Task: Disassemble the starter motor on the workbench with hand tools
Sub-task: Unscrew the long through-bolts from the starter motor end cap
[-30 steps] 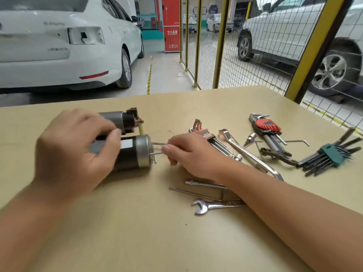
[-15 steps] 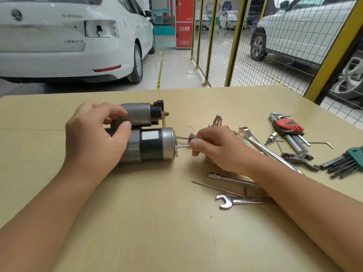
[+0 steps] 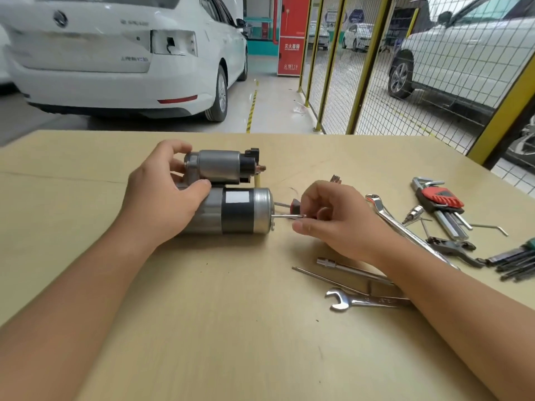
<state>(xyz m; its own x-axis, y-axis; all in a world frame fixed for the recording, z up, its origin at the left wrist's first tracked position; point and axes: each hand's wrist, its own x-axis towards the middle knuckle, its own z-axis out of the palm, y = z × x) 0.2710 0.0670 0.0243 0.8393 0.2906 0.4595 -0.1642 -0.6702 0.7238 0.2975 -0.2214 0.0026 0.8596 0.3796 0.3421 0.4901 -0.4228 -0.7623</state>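
Motor (image 3: 231, 211) lies on its side mid-workbench (image 3: 202, 328), toward the far edge, solenoid (image 3: 221, 166) on the far side. Your left hand (image 3: 162, 201) grips the nose end, thumb over the housing, probably to stop the smooth cylinder rolling. Your right hand (image 3: 333, 221) pinches a thin through-bolt (image 3: 288, 216) sticking out of the bright end cap, apparently drawing it out by fingers. Body is black-banded steel with a white label, copper stud on the solenoid. Loose chrome tools sit toward the right edge: open-end spanner (image 3: 356, 301) under your forearm, red hex key set (image 3: 441, 202), green key set (image 3: 518, 260) at the edge.
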